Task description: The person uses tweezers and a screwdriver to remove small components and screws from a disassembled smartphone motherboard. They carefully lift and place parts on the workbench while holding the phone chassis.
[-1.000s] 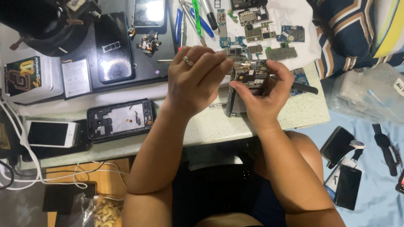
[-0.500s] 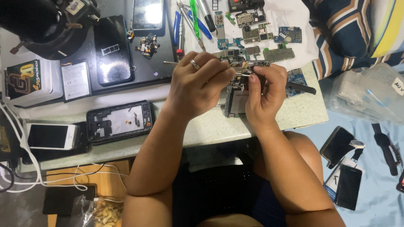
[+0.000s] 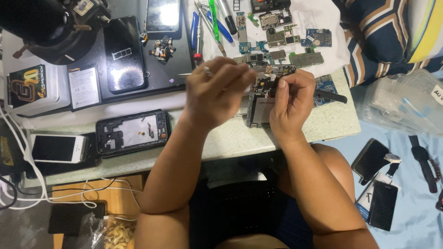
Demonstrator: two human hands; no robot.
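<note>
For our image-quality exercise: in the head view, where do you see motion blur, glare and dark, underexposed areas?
Head view: the left hand is smeared by motion; the right hand on the opened phone is sharper. Glare whitens the phone screen at the top edge. The black device top left is nearly featureless.

Bare forearms (ring on left hand [image 3: 217,90])

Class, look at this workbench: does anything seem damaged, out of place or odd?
Yes. A black phone near the table's front edge lies with its back removed, insides exposed. Loose circuit boards are scattered on the white cloth. Both hands hold another opened phone.
</note>
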